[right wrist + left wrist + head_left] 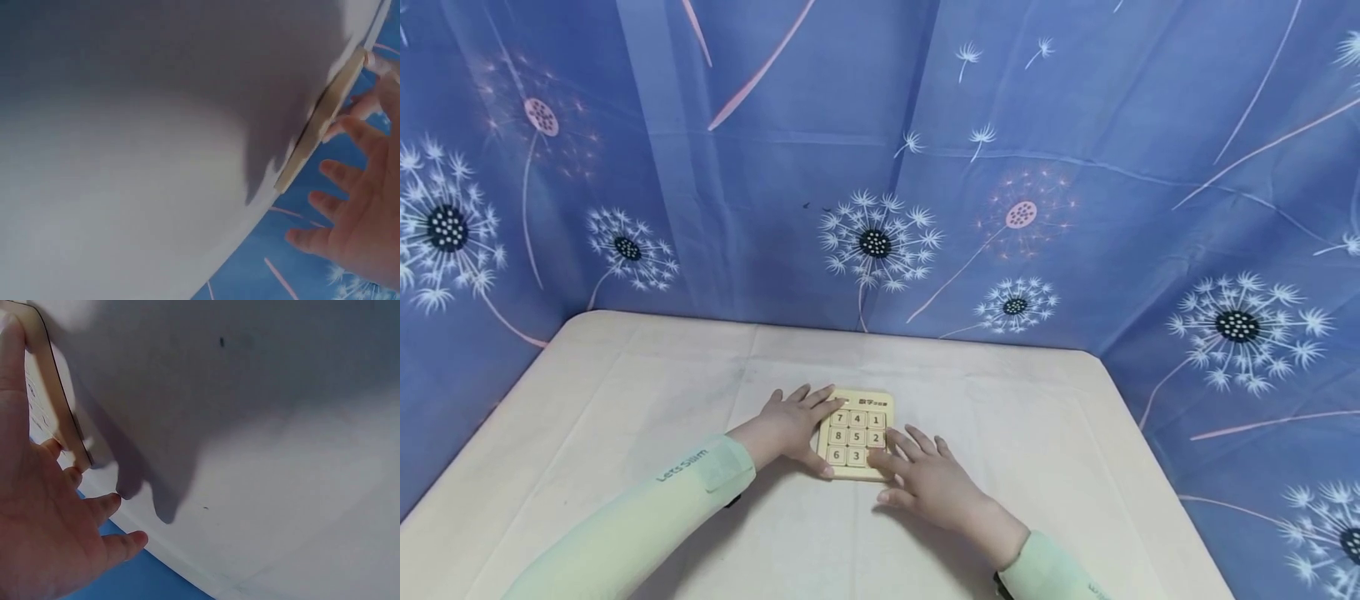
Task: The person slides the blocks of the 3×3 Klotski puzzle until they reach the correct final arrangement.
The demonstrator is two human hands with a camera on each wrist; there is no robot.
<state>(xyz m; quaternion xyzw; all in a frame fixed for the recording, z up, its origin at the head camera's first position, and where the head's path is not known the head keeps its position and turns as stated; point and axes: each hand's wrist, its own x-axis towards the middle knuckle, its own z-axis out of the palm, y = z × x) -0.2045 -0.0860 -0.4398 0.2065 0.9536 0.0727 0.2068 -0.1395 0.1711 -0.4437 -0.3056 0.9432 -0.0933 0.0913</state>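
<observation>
Nearest, two pale green sleeves [640, 512] with dark lettering reach in from the bottom edge. The right hand [936, 487] comes first: its grip is released, fingers spread, the index fingertip over the bottom-right cell of a small yellowish sliding number puzzle [857, 437], the thumb off the frame beside its near right corner. A little farther, the left hand [790, 429] lies along the puzzle's left side, thumb at the lower corner, index finger at the upper; its grip is unclenched, seeming to brace the frame rather than grasp it.

The puzzle lies flat on the desk [647, 375], between the hands. From near row to far, its visible tiles read 6, 3; then 8, 5, 2; then 7, 4, 1. The finger hides the cell beside the 3; as one to eight all show elsewhere, it is probably the gap.

The step in hand appears to be sliding tiles. The next move would likely call for pushing tile 3 [856, 456] rightward or tile 2 [876, 438] toward the person, with the frame braced.

Beyond, the cream desk runs back to a blue curtain [760, 208] printed with white and pink dandelions.
</observation>
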